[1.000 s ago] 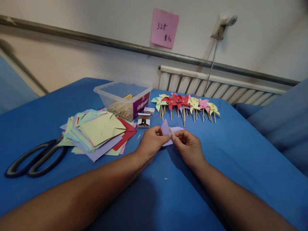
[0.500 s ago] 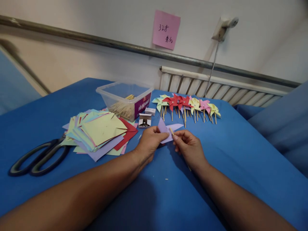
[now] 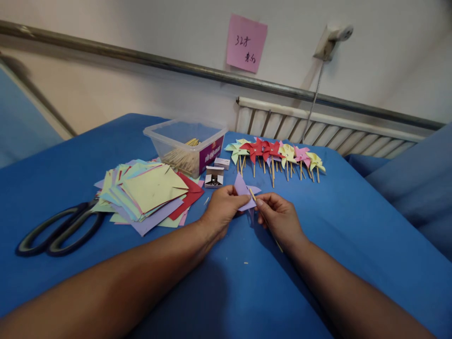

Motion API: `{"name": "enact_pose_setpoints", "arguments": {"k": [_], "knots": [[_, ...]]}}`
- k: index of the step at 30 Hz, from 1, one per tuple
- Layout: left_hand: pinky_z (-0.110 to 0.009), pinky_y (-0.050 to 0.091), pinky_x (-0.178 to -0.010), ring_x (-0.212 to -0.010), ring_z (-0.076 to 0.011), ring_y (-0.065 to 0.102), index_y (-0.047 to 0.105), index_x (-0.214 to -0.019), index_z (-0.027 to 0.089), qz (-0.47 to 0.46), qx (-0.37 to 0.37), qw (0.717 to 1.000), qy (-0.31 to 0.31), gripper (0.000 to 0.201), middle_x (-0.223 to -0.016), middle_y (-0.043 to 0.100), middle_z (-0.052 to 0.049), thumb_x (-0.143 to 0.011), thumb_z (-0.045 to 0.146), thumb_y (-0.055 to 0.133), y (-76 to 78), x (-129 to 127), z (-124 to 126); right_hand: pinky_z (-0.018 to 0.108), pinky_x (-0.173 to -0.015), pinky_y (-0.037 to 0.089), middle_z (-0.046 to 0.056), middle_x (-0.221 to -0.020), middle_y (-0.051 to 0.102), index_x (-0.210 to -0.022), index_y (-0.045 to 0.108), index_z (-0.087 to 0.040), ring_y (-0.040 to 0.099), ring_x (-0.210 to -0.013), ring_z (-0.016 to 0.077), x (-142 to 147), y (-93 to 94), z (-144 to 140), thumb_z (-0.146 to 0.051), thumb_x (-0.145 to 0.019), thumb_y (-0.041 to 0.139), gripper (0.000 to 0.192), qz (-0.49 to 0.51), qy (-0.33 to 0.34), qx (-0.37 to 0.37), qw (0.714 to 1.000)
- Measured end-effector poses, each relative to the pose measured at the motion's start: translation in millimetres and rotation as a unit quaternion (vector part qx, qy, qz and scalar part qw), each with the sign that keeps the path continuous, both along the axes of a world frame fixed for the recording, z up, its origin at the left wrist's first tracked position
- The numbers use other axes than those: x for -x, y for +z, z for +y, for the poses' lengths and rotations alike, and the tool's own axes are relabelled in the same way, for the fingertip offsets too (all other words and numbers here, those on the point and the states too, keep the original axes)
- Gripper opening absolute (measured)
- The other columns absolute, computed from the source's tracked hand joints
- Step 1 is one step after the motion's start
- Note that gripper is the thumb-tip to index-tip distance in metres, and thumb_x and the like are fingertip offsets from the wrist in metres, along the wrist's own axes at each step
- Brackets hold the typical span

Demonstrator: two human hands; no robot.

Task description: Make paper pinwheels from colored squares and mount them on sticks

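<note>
Both hands pinch a purple pinwheel (image 3: pixel 244 192); plastic tub (image 3: pixel 183 141) holds wooden sticks (image 3: pixel 181 159).

1. The lilac paper piece (image 3: pixel 244 193) has drawn in: its right-hand point, spread flat a moment ago, is now tucked toward the right hand (image 3: pixel 279 219).
2. The wooden stick (image 3: pixel 263 217) now pokes out below that hand (its tip still shows above the fingers).
</note>
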State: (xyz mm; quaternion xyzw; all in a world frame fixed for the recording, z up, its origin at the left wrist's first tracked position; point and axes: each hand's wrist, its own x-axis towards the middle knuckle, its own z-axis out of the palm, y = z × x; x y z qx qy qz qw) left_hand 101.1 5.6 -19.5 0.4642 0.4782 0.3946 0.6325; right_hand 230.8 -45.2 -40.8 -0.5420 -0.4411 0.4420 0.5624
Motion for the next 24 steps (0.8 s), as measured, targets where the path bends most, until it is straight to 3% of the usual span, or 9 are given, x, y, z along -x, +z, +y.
{"name": "enact_pose_setpoints", "arguments": {"k": [24], "knots": [[-0.021, 0.036, -0.048, -0.051, -0.01, 0.052, 0.061, -0.071, 0.015, -0.013, -0.02, 1.0, 0.002, 0.015, -0.061, 0.06, 0.0, -0.061, 0.02, 0.071, -1.2, 0.2, 0.1, 0.016, -0.036, 0.032, -0.003, -0.065, 0.061, -0.087, 0.065, -0.016, 0.048, -0.041, 0.005, -1.1, 0.1, 0.6, -0.036, -0.078, 0.065, 0.022, 0.018, 0.006, -0.009, 1.0]]}}
